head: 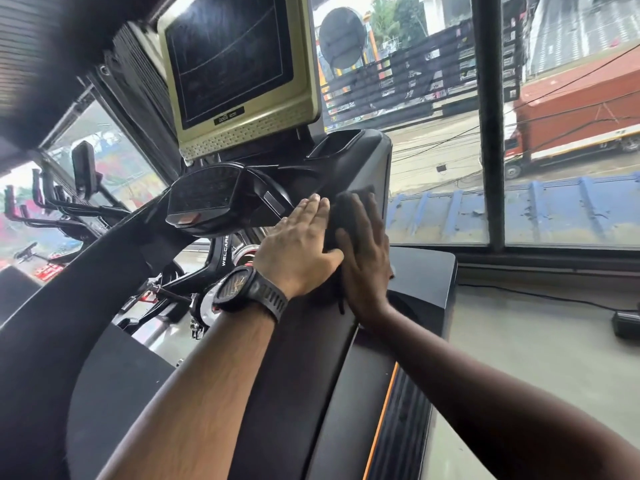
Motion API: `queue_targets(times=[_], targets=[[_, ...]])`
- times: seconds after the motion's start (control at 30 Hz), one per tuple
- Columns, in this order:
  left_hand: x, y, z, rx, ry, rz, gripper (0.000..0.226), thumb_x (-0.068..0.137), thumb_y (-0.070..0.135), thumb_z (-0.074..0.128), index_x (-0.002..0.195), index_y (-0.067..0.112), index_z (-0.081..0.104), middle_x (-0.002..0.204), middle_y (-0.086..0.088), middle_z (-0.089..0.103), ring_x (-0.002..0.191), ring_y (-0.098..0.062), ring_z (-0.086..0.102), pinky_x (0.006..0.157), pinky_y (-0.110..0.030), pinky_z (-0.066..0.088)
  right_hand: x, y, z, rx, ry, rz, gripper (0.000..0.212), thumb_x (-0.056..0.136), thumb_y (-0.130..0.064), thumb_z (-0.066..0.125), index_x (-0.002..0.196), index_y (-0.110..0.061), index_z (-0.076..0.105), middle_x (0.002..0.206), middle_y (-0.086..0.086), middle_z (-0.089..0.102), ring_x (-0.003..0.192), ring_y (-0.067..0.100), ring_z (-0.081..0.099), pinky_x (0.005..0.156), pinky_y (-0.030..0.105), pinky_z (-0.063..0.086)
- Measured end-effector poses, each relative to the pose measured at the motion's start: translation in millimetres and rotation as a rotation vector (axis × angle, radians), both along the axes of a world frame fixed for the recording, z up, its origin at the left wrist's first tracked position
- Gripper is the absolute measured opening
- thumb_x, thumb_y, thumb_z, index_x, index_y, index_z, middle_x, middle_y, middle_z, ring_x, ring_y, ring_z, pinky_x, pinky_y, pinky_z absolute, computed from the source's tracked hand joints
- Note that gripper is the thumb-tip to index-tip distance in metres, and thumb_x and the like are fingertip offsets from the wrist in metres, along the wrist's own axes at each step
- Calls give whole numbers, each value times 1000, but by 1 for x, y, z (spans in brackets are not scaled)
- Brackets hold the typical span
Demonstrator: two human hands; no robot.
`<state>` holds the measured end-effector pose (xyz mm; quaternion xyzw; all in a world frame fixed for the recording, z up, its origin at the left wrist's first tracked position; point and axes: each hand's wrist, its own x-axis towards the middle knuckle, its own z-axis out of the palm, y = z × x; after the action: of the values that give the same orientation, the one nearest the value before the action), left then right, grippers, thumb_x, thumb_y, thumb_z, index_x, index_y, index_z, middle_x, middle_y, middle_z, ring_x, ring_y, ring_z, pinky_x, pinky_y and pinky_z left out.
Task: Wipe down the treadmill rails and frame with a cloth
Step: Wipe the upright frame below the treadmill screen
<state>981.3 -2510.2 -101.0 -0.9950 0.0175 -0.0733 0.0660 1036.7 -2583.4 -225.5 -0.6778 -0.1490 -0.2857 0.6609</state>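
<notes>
- Right hand [365,261]: fingers straight and spread, palm pressing dark cloth [348,216] against treadmill upright [377,161]
- Cloth: under right fingers, showing above them, just beside left hand; long axis runs up the upright
- Left hand [298,247]: flat, fingers straight and together, resting on upright; wristwatch [239,285] on wrist

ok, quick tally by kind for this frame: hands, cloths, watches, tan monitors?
Hands: 2, left hand and right hand
Cloths: 1, dark cloth under the right hand
Watches: 1, watch on the left wrist
Tan monitors: 1, monitor
Total: 5
</notes>
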Motion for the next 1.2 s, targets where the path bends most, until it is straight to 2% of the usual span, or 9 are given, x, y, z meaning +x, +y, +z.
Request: queue_targets(times=[0.07, 0.2, 0.4, 0.53, 0.67, 0.77, 0.93, 1.1, 1.2], targets=[[4, -1, 1, 0, -1, 13, 82, 92, 47, 42, 159, 17, 5, 167, 1, 0, 153, -9, -1, 125, -36, 7, 13, -4, 3, -58, -95, -15, 56, 100, -35, 48, 154, -40, 37, 167, -12, 23, 149, 14, 32, 116, 37, 33], [13, -7, 5, -1, 37, 27, 83, 95, 44, 45, 159, 16, 1, 167, 1, -3, 153, -9, -3, 125, -33, 3, 55, -14, 20, 52, 193, 8, 52, 100, -40, 42, 152, -46, 36, 165, -16, 23, 148, 12, 33, 113, 47, 38], [35, -11, 8, 9, 36, 16, 85, 94, 47, 46, 159, 16, 0, 167, 1, -4, 153, -9, -5, 125, -34, 4, 70, -15, 7, -129, -107, -20, 55, 100, -37, 48, 154, -38, 38, 168, -8, 21, 150, 21, 31, 113, 38, 33], [45, -14, 9, 34, 52, 17, 86, 94, 47, 46, 159, 17, -2, 167, 2, -6, 152, -8, -6, 125, -33, 2, 127, -29, 32, -71, 107, -32, 52, 100, -36, 48, 149, -49, 36, 164, -17, 25, 133, 28, 49, 101, 42, 43], [53, -14, 7, 52, 31, 14, 89, 92, 48, 48, 160, 17, -2, 167, 1, -6, 153, -8, -4, 125, -34, 6, 179, -41, 47, 12, 249, 7, 52, 95, -42, 41, 146, -52, 38, 157, -13, 35, 126, 33, 53, 100, 45, 45], [55, -11, 6, 27, 30, 8, 89, 92, 47, 49, 160, 18, 0, 167, 2, -4, 153, -8, -3, 125, -35, 8, 189, -40, 44, 94, 308, 19, 50, 99, -40, 42, 148, -50, 38, 158, -17, 33, 135, 16, 42, 105, 36, 36], [52, -13, 9, -37, 36, 15, 82, 93, 41, 48, 160, 19, 4, 167, 3, -1, 152, -6, -1, 125, -33, 5, 172, -41, 39, 101, 470, 35, 56, 101, -43, 31, 156, -42, 27, 163, -17, 27, 139, 5, 31, 113, 41, 31], [38, -17, 11, -66, 27, 36, 74, 97, 32, 44, 160, 21, 7, 167, 7, 0, 152, -5, -1, 119, -27, 0, 112, -26, 5, 31, 429, 24, 55, 104, -42, 36, 157, -49, 20, 167, -18, 14, 143, 24, 38, 109, 42, 33], [26, -14, 7, -84, 7, 42, 71, 97, 30, 40, 160, 19, 7, 167, 4, 1, 152, -6, 0, 121, -27, 0, 87, -22, -6, 0, 417, 51, 57, 105, -39, 39, 158, -48, 20, 169, -14, 13, 152, 18, 26, 117, 43, 30]])
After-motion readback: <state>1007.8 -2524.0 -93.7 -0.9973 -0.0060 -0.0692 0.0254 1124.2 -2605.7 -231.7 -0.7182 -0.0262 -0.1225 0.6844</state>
